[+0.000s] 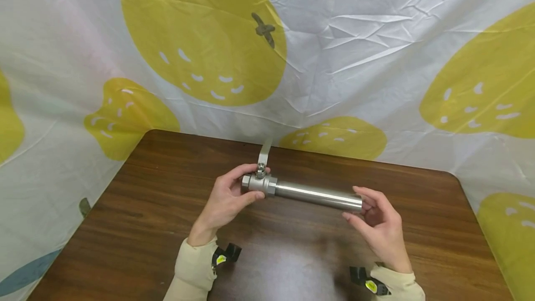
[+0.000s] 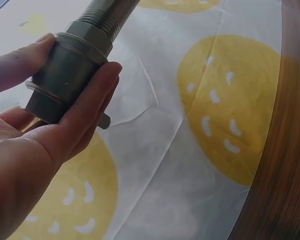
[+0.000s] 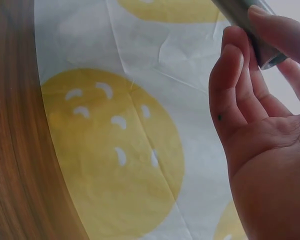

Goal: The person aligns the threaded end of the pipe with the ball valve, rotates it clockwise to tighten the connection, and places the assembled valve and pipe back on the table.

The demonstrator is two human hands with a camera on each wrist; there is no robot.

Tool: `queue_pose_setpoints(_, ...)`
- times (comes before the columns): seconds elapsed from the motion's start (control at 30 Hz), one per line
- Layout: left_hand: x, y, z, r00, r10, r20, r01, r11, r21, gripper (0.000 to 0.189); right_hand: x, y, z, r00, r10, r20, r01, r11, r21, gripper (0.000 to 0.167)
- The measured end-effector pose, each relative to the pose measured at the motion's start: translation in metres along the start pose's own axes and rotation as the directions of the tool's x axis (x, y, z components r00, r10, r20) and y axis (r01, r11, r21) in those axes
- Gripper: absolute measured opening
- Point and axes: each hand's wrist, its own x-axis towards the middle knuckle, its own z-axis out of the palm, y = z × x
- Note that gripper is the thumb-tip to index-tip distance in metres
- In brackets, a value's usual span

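My left hand (image 1: 221, 203) grips a steel ball valve (image 1: 258, 183) by its body, thumb on the near side and fingers behind. The valve's flat lever handle (image 1: 264, 153) points away toward the back of the table. A shiny metal pipe (image 1: 319, 195) runs to the right from the valve's hex end. Screw threads (image 2: 99, 24) show on the pipe where it enters the valve (image 2: 70, 75) in the left wrist view. With thumb and fingers, my right hand (image 1: 382, 226) holds the pipe's free end, whose open rim (image 3: 274, 62) shows in the right wrist view. Both are held above the table.
Beneath the hands is a dark wood-grain table (image 1: 175, 180) with rounded back corners. A white cloth (image 1: 355, 73) printed with yellow fruit hangs behind and beside it. Each wrist wears a small black camera mount, the left one (image 1: 225, 254) and the right one (image 1: 368, 281).
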Motion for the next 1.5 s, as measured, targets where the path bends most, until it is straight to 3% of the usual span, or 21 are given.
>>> queue_pose_setpoints(0.17, -0.0007, 0.0006, -0.0024, 1.000, -0.010, -0.008, 0.010, 1.000, -0.004, 0.057, 0.0006, 0.0020, -0.0002, 0.999, -0.031, 0.026, 0.031, 1.000, 0.000, 0.054)
queue_pose_setpoints(0.43, -0.0004, 0.0009, -0.0028, 1.000, -0.006, -0.008, 0.006, 1.000, 0.014, 0.055, -0.0007, 0.0046, -0.0018, 0.998, -0.053, 0.016, 0.055, 0.988, -0.141, 0.051)
queue_pose_setpoints(0.73, -0.0001, 0.0006, 0.0000, 1.000, 0.021, -0.002, -0.021, 1.000, -0.005, 0.055, 0.0053, 0.0003, 0.0012, 0.990, -0.142, 0.013, 0.142, 0.990, -0.024, 0.050)
queue_pose_setpoints(0.97, 0.0002, -0.0005, 0.0016, 1.000, 0.025, -0.006, -0.025, 1.000, -0.001, 0.054, 0.0039, 0.0016, -0.0006, 0.993, -0.115, -0.011, 0.115, 0.993, -0.001, 0.056)
queue_pose_setpoints(1.5, 0.0005, -0.0009, 0.0030, 1.000, 0.027, -0.001, -0.027, 0.999, 0.024, 0.051, 0.0031, -0.0006, -0.0025, 0.998, -0.033, -0.051, 0.030, 0.998, -0.057, 0.050)
